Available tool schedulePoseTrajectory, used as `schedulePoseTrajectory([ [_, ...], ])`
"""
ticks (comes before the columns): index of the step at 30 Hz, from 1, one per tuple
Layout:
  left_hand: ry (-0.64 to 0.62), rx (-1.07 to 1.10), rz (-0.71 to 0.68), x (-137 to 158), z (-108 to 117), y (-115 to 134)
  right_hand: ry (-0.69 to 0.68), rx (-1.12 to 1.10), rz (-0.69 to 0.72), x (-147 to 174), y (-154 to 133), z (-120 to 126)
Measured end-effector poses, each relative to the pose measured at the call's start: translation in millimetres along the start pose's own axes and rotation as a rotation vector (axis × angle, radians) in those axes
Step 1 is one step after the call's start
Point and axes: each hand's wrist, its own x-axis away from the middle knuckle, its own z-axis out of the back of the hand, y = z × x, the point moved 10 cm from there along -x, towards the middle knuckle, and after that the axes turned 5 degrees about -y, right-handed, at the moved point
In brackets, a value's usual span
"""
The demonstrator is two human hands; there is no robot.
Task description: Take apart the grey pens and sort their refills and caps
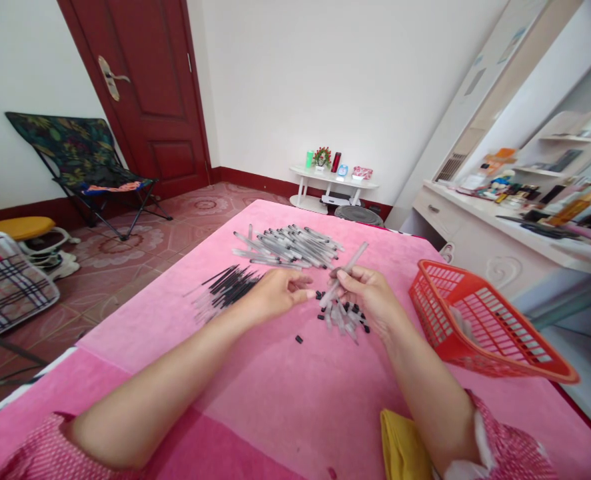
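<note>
My right hand (370, 293) is closed on a pale translucent pen barrel (357, 255), which slants up and away between thumb and fingers. To its left, my left hand (278, 293) has thumb and fingers apart, with nothing visible in it. Beyond both hands lies a heap of translucent pens (295, 245) with dark ends. A bunch of thin black pen refills (231, 288) sits left of my left hand. Just below my right hand is a small pile of clear pen caps (342, 319) mixed with little black pieces. One black piece (299, 339) lies apart on the pink cloth.
The pink cloth (275, 413) covers the table. A red plastic basket (432, 327) with a few pale items inside stands at right. A folded yellow cloth (402, 443) lies by my right forearm. Beyond are a folding chair (75, 153), a white shelf (335, 179) and a cluttered dresser (480, 213).
</note>
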Motion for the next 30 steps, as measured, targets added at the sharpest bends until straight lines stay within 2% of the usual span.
schedulePoseTrajectory([
  [2, -0.091, 0.248, -0.017, -2, -34, -8, -0.021, -0.082, -0.015, 0, 4, -7],
  [5, -0.069, 0.475, 0.049, 1, -54, -19, -0.015, -0.128, 0.005, -1, 7, -11],
  [8, 0.07, 0.551, 0.11, 6, -48, -27, 0.016, -0.147, 0.035, -1, 11, -12],
  [11, 0.21, 0.56, 0.081, 8, -35, -28, 0.042, -0.175, 0.033, -1, 18, -15],
  [14, 0.238, 0.555, 0.018, 8, -33, -27, 0.046, -0.213, 0.043, 0, 23, -20],
  [19, 0.071, 0.576, 0.044, 8, -53, -24, 0.087, -0.106, 0.167, 3, 12, -18],
  [23, -0.073, 0.729, 0.113, 9, -67, -21, 0.043, -0.124, 0.151, 6, 7, -23],
  [27, -0.319, 1.001, 0.165, 12, -80, -15, -0.04, -0.185, 0.156, 10, -2, -36],
  [30, -0.536, 1.159, 0.226, 22, -89, -8, -0.047, -0.21, 0.174, 11, -12, -31],
])
